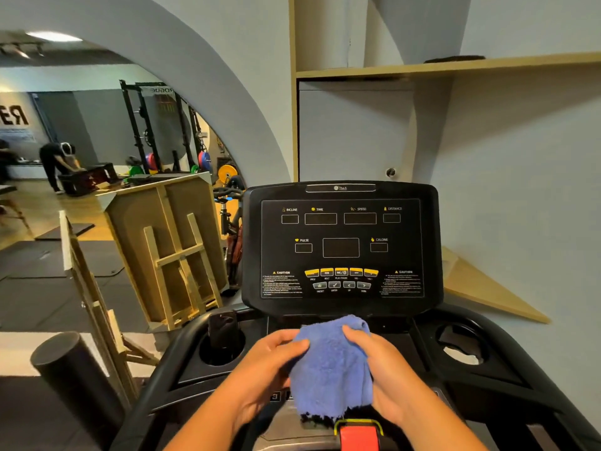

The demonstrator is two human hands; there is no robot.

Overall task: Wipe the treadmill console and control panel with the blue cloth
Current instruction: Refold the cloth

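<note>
The black treadmill console (341, 242) stands upright ahead of me, its displays dark and a row of yellow buttons near its bottom. Below it lies the flat control panel (403, 346), mostly hidden behind my hands. A blue cloth (331, 366) hangs bunched over the panel, held from both sides. My left hand (263, 369) grips its left edge with the thumb on top. My right hand (383, 369) grips its right edge, fingers curled over the top.
Cup holders sit left (221, 349) and right (461, 349) of the panel. A red and yellow safety key (359, 434) is at the bottom centre. Wooden frames (169, 252) lean at the left beside a black foam roller (74, 379). A person bends over far back left.
</note>
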